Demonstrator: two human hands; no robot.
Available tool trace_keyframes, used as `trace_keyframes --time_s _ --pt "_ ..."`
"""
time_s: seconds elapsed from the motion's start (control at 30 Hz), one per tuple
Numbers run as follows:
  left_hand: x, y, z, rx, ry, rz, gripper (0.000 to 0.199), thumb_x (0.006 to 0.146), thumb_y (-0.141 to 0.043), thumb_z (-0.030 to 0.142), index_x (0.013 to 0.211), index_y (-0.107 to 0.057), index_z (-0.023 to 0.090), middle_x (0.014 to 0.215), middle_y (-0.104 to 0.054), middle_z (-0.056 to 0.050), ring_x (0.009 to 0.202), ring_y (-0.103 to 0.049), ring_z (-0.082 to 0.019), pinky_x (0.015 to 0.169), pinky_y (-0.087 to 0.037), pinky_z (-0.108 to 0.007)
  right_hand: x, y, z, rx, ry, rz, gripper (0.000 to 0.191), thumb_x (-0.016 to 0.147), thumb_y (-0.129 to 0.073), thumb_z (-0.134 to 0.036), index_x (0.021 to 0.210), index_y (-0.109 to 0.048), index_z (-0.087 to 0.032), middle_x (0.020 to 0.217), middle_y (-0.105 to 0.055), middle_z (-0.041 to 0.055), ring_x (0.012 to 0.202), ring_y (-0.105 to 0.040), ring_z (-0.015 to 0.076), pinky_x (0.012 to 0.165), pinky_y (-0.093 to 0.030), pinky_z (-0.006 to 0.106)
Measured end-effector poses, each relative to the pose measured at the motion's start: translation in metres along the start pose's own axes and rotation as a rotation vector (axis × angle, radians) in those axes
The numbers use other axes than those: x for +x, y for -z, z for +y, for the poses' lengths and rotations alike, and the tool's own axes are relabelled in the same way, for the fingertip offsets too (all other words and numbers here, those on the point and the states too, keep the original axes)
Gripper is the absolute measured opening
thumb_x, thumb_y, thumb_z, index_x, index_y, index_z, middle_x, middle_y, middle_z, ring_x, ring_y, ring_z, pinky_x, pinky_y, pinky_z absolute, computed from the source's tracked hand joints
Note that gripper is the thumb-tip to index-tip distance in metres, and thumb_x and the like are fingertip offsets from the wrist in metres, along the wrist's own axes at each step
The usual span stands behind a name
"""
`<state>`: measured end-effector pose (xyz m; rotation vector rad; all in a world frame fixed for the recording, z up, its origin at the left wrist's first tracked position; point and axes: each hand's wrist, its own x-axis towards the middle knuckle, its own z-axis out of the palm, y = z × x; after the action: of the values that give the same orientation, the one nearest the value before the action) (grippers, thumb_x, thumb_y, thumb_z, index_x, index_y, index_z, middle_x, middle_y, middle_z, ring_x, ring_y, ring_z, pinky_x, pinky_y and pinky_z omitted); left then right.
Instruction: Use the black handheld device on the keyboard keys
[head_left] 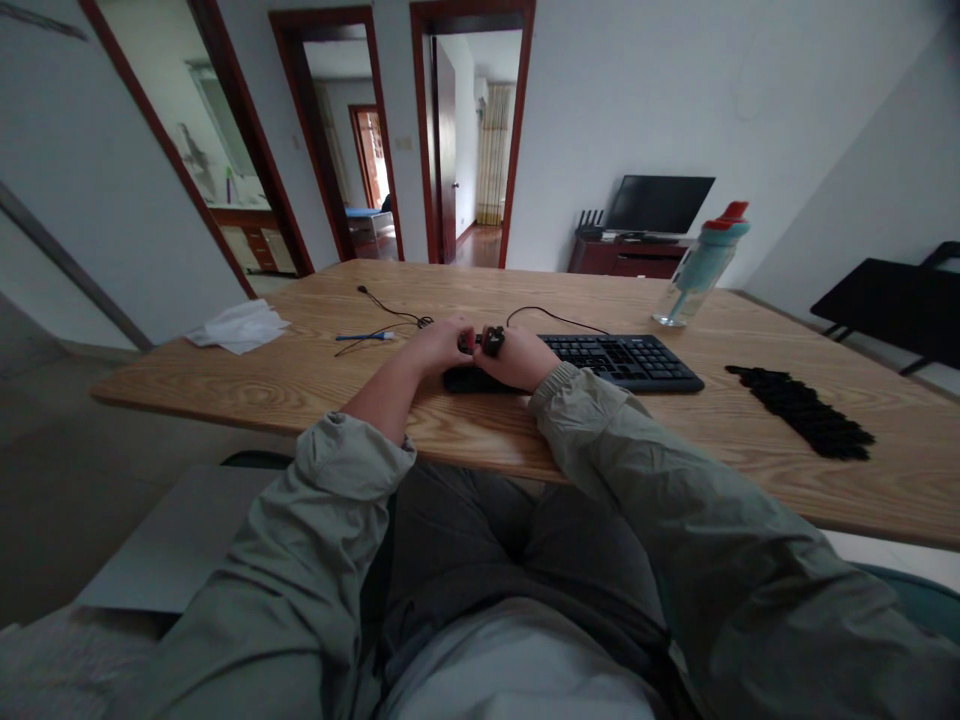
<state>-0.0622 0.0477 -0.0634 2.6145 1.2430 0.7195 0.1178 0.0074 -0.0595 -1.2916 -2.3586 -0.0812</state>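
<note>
Work position: centre of the frame, above the left part of the black keyboard. The right hand has its fingers closed on a small black item, which sits between the two hands. The left hand faces it with fingers bent inward at the item's left side; whether these fingers grip it cannot be told.

Counter limits: the near edge of the wooden counter runs across the middle of the frame, and both forearms cross over it. The keyboard lies behind this edge, with a narrow strip of wood between. The far edge passes below the doorways, upper centre.

Clearances, right side: wood surface shows between the keyboard and a black knobbly bundle, centre right. The clear bottle stands upright behind the keyboard's right end, apart from it and near the far edge.

Clearances, left side: a blue-handled brush lies just beside the left forearm, near a black cable whose end points toward the far edge. A white cloth lies at the counter's left edge, with wood surface between it and the brush.
</note>
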Motion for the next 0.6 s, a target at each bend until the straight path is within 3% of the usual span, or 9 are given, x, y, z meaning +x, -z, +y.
trace_keyframes --time_s 0.23,0.4,0.6 --pt "0.003 0.001 -0.018 -0.035 0.073 0.105 0.019 0.073 -0.073 0.029 0.082 -0.062 0.017 0.086 -0.063 -0.004 0.078 -0.057 -0.016 0.071 -0.046 -0.028 0.023 0.012 0.014 0.127 -0.08 -0.058 0.022 0.083 -0.06 -0.036 0.079 -0.068 -0.016 0.079 -0.069 0.0115 0.071 -0.061 0.0213 0.061 -0.041 0.03" --pt "0.002 -0.003 -0.012 -0.089 0.044 0.01 0.016 0.075 -0.071 0.027 0.087 -0.068 0.015 0.086 -0.067 -0.005 0.079 -0.06 -0.018 0.073 -0.048 -0.029 0.033 0.011 0.023 0.365 -0.003 -0.092 0.021 0.08 -0.066 -0.032 0.096 -0.069 -0.018 0.089 -0.071 0.0076 0.078 -0.062 0.0189 0.066 -0.045 0.028" --pt "0.002 -0.005 -0.008 -0.149 -0.01 -0.072 0.019 0.076 -0.069 0.025 0.091 -0.072 0.014 0.086 -0.07 -0.005 0.078 -0.062 -0.018 0.073 -0.048 -0.029 0.036 0.011 0.026 0.369 -0.027 -0.108 0.02 0.076 -0.073 -0.035 0.084 -0.067 -0.018 0.077 -0.069 0.0066 0.07 -0.06 0.0182 0.064 -0.046 0.029"
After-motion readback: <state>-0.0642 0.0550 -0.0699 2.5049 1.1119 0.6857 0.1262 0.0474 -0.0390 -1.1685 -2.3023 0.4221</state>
